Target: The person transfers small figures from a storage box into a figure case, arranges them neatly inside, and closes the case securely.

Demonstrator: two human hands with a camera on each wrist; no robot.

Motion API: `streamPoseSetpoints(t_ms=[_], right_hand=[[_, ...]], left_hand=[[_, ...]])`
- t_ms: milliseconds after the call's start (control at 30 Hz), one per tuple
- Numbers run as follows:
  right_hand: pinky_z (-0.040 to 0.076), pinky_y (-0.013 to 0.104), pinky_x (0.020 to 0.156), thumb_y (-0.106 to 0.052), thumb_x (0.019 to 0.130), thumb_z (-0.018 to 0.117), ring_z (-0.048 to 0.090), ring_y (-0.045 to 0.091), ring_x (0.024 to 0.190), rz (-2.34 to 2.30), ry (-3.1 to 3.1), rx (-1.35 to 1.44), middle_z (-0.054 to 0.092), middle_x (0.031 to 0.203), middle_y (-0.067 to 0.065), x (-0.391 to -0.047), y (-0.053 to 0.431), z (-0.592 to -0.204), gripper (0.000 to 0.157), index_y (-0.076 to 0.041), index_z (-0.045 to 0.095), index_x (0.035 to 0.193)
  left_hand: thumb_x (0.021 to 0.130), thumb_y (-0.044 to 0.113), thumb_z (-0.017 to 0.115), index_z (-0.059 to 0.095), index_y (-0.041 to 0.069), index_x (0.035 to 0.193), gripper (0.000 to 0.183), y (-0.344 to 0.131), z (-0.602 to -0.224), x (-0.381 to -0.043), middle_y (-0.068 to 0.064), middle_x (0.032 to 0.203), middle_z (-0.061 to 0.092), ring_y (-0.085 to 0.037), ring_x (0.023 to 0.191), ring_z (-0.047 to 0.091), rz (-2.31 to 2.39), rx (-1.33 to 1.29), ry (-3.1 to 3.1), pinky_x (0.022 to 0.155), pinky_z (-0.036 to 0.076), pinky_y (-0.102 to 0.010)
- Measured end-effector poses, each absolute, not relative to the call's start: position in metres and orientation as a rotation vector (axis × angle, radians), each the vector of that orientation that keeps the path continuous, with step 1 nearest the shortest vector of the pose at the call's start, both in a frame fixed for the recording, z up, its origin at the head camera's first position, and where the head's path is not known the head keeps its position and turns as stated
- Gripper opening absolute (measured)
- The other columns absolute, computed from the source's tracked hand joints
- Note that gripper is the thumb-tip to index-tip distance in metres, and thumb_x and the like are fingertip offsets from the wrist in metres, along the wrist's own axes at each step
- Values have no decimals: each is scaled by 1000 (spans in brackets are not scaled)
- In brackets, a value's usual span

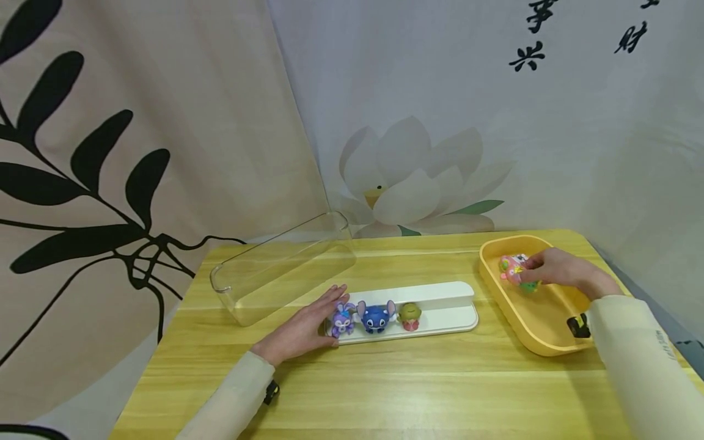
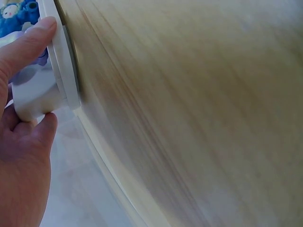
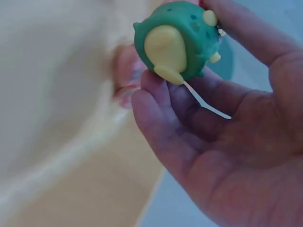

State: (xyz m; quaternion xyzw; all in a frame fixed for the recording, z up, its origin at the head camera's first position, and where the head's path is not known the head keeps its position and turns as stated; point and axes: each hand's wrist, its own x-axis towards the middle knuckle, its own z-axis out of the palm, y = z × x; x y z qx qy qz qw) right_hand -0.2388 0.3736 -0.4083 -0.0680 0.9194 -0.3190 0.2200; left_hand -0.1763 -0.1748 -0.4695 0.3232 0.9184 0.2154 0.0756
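A person's right hand [image 1: 566,272] pinched a small green figure [image 3: 177,42] between thumb and fingertips over a yellow tray [image 1: 550,315], while the left hand [image 1: 302,330] gripped the left end of a white stepped stand [image 1: 447,319], thumb at its front edge and fingers round the end. On the stand's lower level stood a purple rabbit-eared figure [image 1: 343,320], a blue big-eared figure [image 1: 376,319] and an olive-topped figure [image 1: 409,314], side by side and upright. A pink figure [image 1: 511,267] was just beside the green one; whether the fingers touched it as well could not be told. Behind and to the left of the stand, a clear cover [image 1: 286,269] rested on the wooden table [image 1: 396,385].

The step in hand appeared to be a pick-up from the tray, and doing it well probably called for a light, even pinch, since the round green body seemed likely to roll out of a loose one. Straight up looked the safest way out, high enough to spare the tray's rim and leave the pink figure undisturbed. Keeping the fingers to its sides and off its base seemed wise. The left hand's hold looked useful too, though a nudge there could have tipped the purple figure close by its fingers
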Motion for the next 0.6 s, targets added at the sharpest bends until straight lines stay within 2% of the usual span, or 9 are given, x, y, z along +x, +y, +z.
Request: streamPoseSetpoints(t_ms=[200, 267, 333, 600], right_hand=[[53, 54, 97, -41, 99, 68, 60, 38, 114, -884, 2628, -209, 65, 126, 27, -225, 362, -386, 66, 16, 57, 130], [51, 58, 98, -42, 100, 68, 59, 40, 115, -890, 2652, -213, 64, 129, 28, -221, 359, -382, 68, 16, 57, 132], [51, 56, 97, -41, 100, 67, 60, 39, 114, -890, 2679, -232, 65, 128, 27, -217, 355, -379, 66, 15, 58, 132], [54, 28, 82, -41, 99, 70, 65, 23, 103, -1007, 2762, -255, 72, 120, 12, -198, 335, -371, 58, 6, 63, 133]], left_hand=[[87, 26, 86, 33, 15, 163, 93, -175, -469, -176, -2, 173, 16, -22, 158, 14, 645, 959, 2753, 122, 31, -48], [87, 26, 86, 33, 15, 163, 93, -175, -469, -176, -2, 173, 16, -22, 158, 14, 647, 961, 2752, 122, 31, -48], [87, 26, 86, 33, 15, 163, 94, -175, -469, -176, -2, 173, 16, -22, 158, 14, 647, 965, 2752, 122, 31, -48], [87, 26, 86, 32, 15, 164, 94, -175, -469, -177, -2, 174, 15, -23, 158, 14, 647, 966, 2746, 123, 30, -48]])
